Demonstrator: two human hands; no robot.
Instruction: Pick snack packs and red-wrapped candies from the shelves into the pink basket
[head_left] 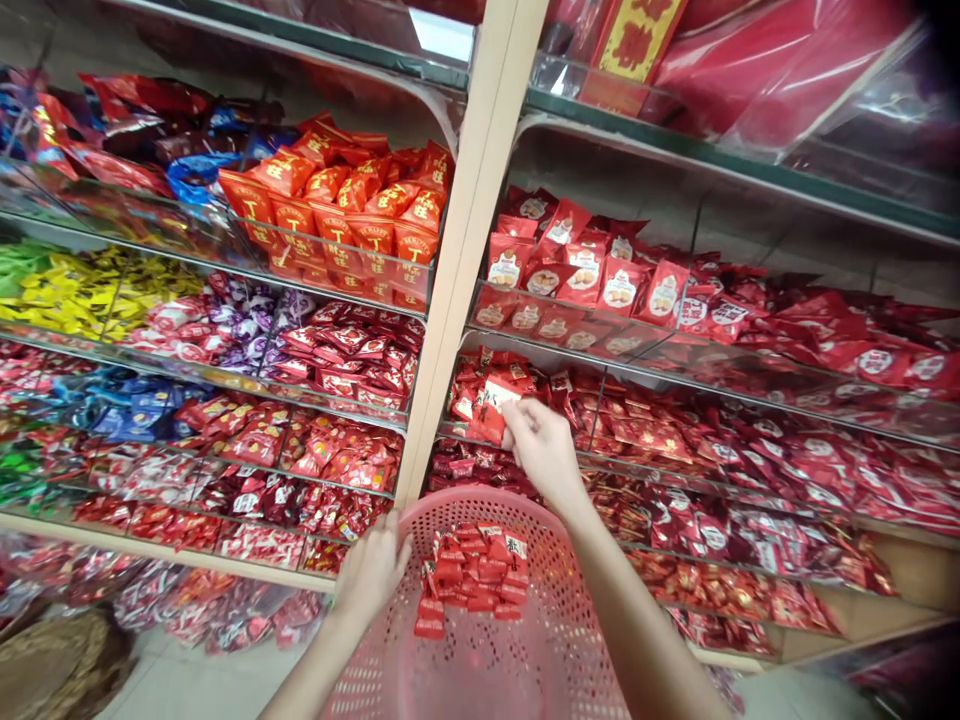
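My left hand (373,562) grips the left rim of a pink perforated plastic basket (592,640). Inside the basket lies a pile of small red packets (476,570) with white tops. My right hand (541,440) is closed, its thumb and fingers pinching a red and white packet (496,400) at the front of a shelf compartment, just right of the wooden post. More red packets (480,365) of a similar look lie behind it in that compartment.
A pale wooden post (454,250) divides two shelf units with clear front panels. Orange-red bags (337,215) and yellow packets (75,290) fill the left side; red bags (622,285) stand at right. A woven basket (64,660) is at lower left.
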